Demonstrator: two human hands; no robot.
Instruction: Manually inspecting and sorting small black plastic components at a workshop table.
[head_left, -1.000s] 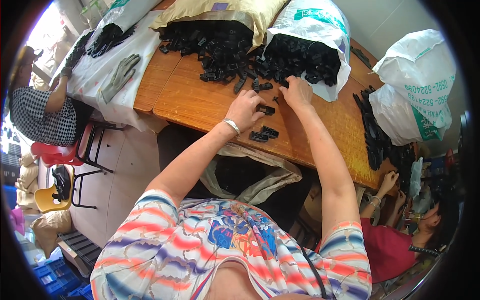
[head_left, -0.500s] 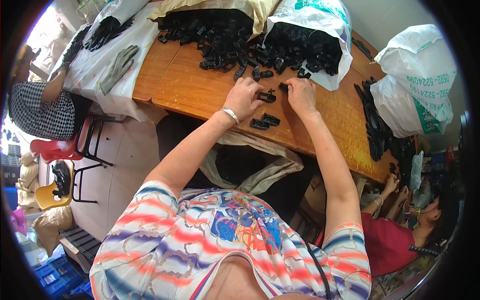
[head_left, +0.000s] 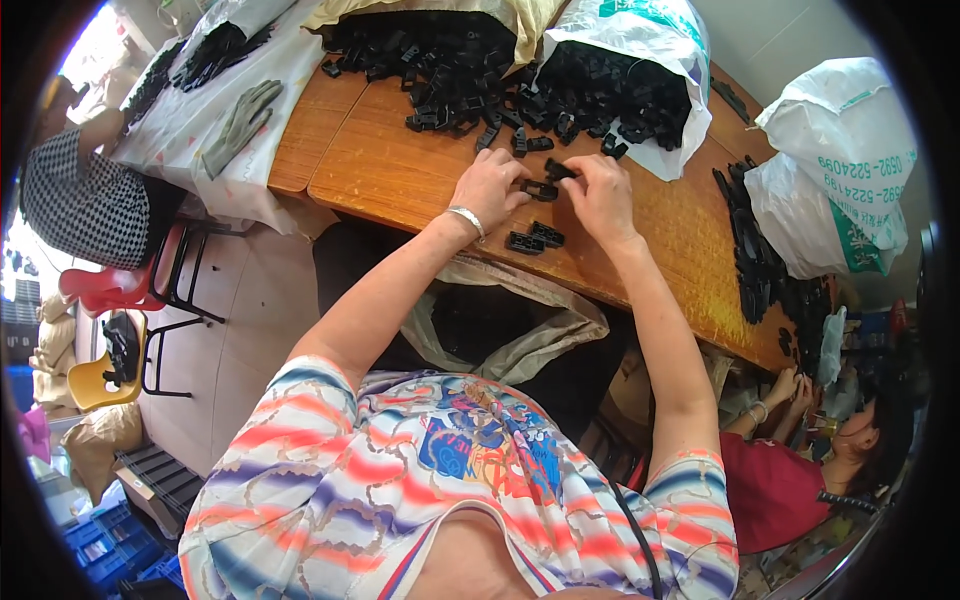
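Between the fingers of my left hand [head_left: 490, 188] is a small black plastic frame [head_left: 541, 190], held low over the wooden table. My right hand [head_left: 603, 198] pinches a second black plastic piece [head_left: 558, 170], close to the frame's upper right. Whether the two parts touch I cannot tell. Nearer me, by the table's front edge, lie two black plastic blocks [head_left: 526, 242], side by side. Beyond my hands spreads a heap of similar black parts [head_left: 460, 95], a few of them loose at its near edge.
The heap spills from a tan sack [head_left: 440, 12] and a white sack [head_left: 690, 60] on the wooden table [head_left: 380, 170]. An open bag [head_left: 500, 375] hangs at my lap. White bags [head_left: 835, 150] and long black strips [head_left: 740, 240] lie right. Co-workers sit left [head_left: 85, 195] and right [head_left: 780, 490].
My right hand has brought its black piece left, up to the frame in my left hand. The left hand has barely shifted, and the two blocks stay on the table.
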